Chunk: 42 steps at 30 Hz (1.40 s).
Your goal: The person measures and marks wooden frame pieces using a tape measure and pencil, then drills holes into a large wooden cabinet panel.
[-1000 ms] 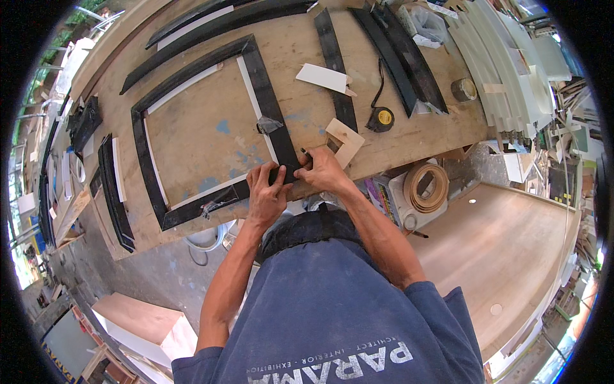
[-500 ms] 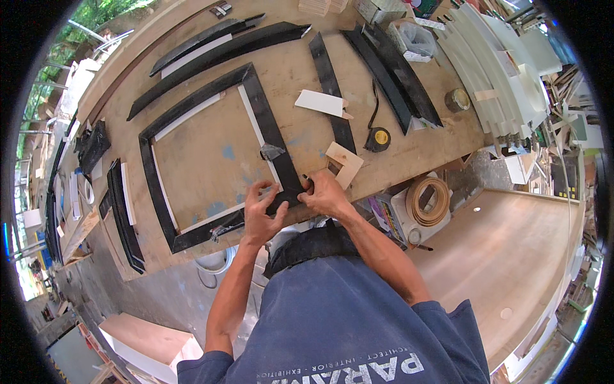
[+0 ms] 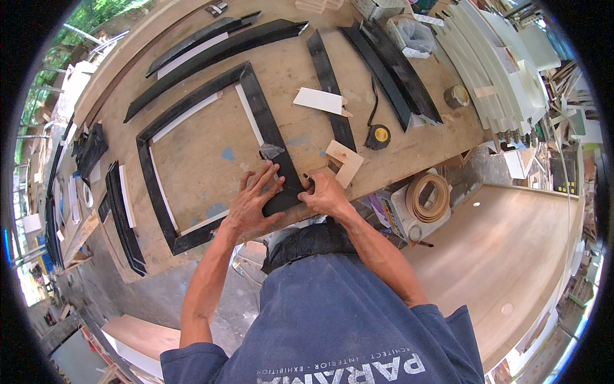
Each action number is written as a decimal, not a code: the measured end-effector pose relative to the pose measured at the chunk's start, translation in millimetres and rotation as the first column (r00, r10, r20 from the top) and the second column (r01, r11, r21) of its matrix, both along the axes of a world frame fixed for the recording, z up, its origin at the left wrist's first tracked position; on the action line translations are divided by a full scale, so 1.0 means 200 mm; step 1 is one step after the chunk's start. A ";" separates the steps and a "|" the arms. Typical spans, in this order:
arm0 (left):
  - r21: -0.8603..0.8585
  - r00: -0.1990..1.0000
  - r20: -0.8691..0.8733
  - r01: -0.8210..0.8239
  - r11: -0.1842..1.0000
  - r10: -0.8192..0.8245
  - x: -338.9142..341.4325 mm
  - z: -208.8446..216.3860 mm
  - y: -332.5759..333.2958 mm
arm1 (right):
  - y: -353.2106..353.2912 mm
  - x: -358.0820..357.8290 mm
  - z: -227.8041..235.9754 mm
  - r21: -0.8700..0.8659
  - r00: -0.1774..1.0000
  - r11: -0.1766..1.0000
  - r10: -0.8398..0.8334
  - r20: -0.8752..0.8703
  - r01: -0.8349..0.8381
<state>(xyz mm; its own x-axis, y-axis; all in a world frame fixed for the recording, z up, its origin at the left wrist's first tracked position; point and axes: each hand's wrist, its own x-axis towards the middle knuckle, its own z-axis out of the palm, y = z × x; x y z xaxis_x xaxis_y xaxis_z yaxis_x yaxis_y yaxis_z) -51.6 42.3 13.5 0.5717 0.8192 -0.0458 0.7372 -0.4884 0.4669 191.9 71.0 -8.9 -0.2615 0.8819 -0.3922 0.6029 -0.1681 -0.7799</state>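
Note:
A black rectangular frame (image 3: 148, 173) with white inner edges lies on the workbench. My left hand (image 3: 252, 197) rests over its near right corner, fingers spread and pressed on the black surface. Just right of that corner, my right hand (image 3: 325, 194) is closed, with the dark tip of a small object (image 3: 308, 184) showing between thumb and fingers; its kind is hidden. A crumpled piece of clear film (image 3: 272, 152) sits on the frame's right side, beyond my left fingertips. Beside my right hand lies an L-shaped piece of light wood (image 3: 346, 165).
The wooden workbench (image 3: 192, 160) ends just before my waist. A tape measure (image 3: 378, 136), a white strip (image 3: 318, 100) and loose black mouldings (image 3: 390, 70) lie on it. A round can (image 3: 456, 96) stands near its right edge. Below are coiled edging (image 3: 427, 198) and a large wooden panel (image 3: 499, 249).
My left hand has gone from a curled pose at the frame's inner edge to lying flat with spread fingers on the corner. My right hand stays nearly in place.

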 end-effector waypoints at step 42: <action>-0.266 0.610 0.528 -0.542 0.797 0.591 -0.13 0.13 0.01 | -0.05 0.00 0.06 -0.027 0.992 0.993 -0.116 0.047 0.117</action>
